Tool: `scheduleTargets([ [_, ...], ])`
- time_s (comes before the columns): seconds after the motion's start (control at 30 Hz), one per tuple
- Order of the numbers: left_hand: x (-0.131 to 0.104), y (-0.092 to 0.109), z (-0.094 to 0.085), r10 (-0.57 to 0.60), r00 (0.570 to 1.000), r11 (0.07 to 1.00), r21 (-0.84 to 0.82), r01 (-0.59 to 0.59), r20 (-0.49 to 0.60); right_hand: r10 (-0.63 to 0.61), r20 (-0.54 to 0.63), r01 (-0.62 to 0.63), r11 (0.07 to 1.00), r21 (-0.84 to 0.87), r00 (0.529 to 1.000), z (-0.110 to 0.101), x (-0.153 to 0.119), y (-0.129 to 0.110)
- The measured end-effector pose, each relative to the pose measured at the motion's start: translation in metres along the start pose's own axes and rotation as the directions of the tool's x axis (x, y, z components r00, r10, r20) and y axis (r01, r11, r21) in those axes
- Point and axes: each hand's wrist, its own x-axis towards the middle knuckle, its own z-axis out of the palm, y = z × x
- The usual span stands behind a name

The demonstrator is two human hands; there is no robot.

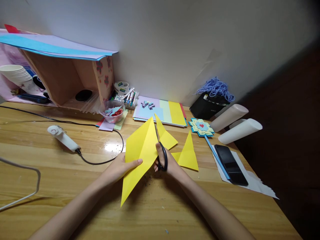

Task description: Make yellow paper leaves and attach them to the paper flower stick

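Note:
Between my hands is a sheet of yellow paper (140, 143) with a crease down it, tilted above the table. My left hand (126, 165) pinches its lower left side, thumb on top. Black-handled scissors (163, 156) are in my right hand (163, 160), fingers through the loops. Their blades lie along the sheet's right edge, close to its upper tip. Just past the blades is a cut yellow piece (165, 135); I cannot tell whether it is still joined to the sheet. Another yellow offcut (188, 153) lies on the table right of my right hand.
Coloured paper sheets (172, 113), a bowl of scraps (112, 111) and markers (130, 96) stand at the back. A glue gun (63, 138) with its cord lies left. Rightward are a paper flower (201, 126), a phone (231, 165) and white rolls (240, 130). A cardboard box (105, 76) stands back left.

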Motion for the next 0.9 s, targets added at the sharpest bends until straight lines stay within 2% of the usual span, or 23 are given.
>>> scheduleTargets([
  [0.33, 0.0, 0.0, 0.001, -0.01, 1.0, 1.0, 0.028, 0.01, -0.006, 0.049, -0.065, -0.051, 0.998, -0.025, 0.997, 0.0, 0.0, 0.0],
  [0.53, 0.001, 0.0, 0.001, -0.021, 1.0, 1.0, 0.021, 0.021, -0.013, 0.036, -0.077, -0.04, 0.998, -0.048, 0.996, -0.002, -0.002, -0.003],
  [0.73, 0.002, -0.003, 0.0, -0.016, 0.999, 1.0, 0.011, 0.017, -0.033, 0.05, -0.062, -0.047, 0.998, 0.041, 0.997, -0.002, 0.002, -0.004],
  [0.83, 0.003, -0.003, -0.003, -0.012, 0.996, 1.0, 0.0, 0.012, -0.09, 0.059, -0.075, -0.053, 0.995, 0.086, 0.995, -0.014, 0.005, -0.012],
  [0.9, 0.003, -0.001, -0.007, -0.005, 0.989, 1.0, 0.011, 0.006, -0.145, 0.026, -0.087, -0.024, 0.999, 0.034, 0.996, -0.03, 0.002, -0.019],
])
